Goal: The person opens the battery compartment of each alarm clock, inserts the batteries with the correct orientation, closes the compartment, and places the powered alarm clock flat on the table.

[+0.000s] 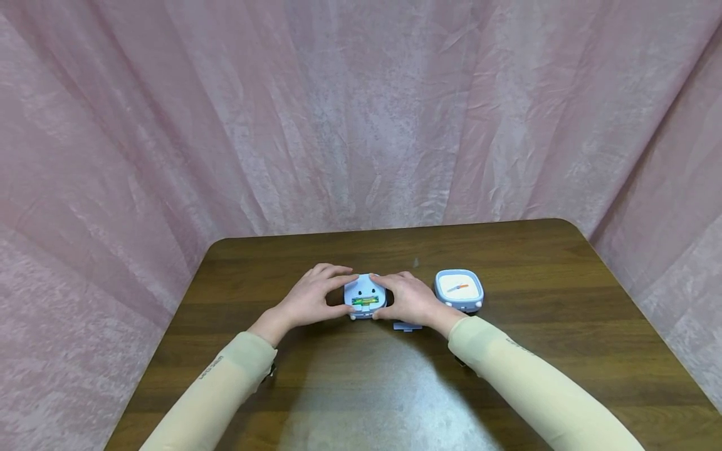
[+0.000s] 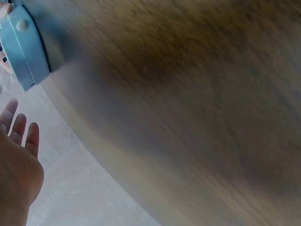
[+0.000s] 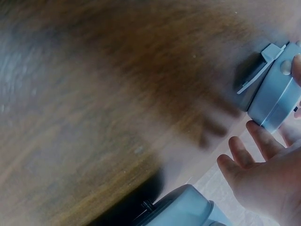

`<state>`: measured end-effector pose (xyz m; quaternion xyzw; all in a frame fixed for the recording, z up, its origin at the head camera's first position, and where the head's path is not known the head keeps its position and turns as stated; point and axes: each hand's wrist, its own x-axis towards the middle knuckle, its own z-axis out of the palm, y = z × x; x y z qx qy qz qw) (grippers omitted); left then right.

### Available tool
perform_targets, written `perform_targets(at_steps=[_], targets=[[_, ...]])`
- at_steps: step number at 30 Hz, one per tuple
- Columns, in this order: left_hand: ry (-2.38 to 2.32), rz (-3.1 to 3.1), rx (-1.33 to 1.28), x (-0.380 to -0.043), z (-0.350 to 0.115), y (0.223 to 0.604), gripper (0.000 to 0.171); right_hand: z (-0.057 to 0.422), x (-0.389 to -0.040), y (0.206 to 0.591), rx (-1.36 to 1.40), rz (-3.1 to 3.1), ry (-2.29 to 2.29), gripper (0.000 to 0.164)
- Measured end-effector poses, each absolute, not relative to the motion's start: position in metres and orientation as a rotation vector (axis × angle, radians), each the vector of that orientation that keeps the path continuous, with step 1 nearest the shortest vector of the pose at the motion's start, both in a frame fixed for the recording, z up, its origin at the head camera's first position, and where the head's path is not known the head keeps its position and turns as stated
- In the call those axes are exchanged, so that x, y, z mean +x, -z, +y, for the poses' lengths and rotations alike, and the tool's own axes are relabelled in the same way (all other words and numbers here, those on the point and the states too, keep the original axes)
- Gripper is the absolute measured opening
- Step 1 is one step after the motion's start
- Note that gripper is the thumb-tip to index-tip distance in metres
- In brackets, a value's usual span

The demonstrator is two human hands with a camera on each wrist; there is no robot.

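A small light-blue clock [image 1: 357, 288] lies on its face between both hands, back upward. A green battery [image 1: 365, 300] sits in its uncovered compartment. My left hand [image 1: 314, 296] holds the clock's left side, thumb at the near edge and index finger at the far edge. From the right, my right hand [image 1: 410, 297] grips it the same way. In the left wrist view the clock's blue side [image 2: 26, 47] shows a round white foot. The right wrist view shows the right hand [image 3: 265, 174] with its outer fingers spread beside the clock.
A second light-blue clock [image 1: 459, 286] with a white dial and orange hand lies face up at the right. The blue battery cover [image 1: 407, 326] lies by the right wrist. Brown wooden table [image 1: 242, 263] with rounded far corners; pink curtains [image 1: 361, 125] hang behind.
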<state>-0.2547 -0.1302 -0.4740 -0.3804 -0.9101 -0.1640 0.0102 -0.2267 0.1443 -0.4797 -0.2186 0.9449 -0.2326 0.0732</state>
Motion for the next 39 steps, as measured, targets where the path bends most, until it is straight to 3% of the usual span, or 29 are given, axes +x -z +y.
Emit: perform_targets(at_steps=[20,39], targets=[[0.666,-3.058,-0.979,-0.253,-0.133,0.482,0.102,0.144,-0.226,0.481,-0.661,2.85,0.701,0.087],[0.806,-3.101,-0.969,-0.251,-0.128,0.49,0.099,0.144,-0.227,0.481,-0.652,2.839,0.699,0.088]])
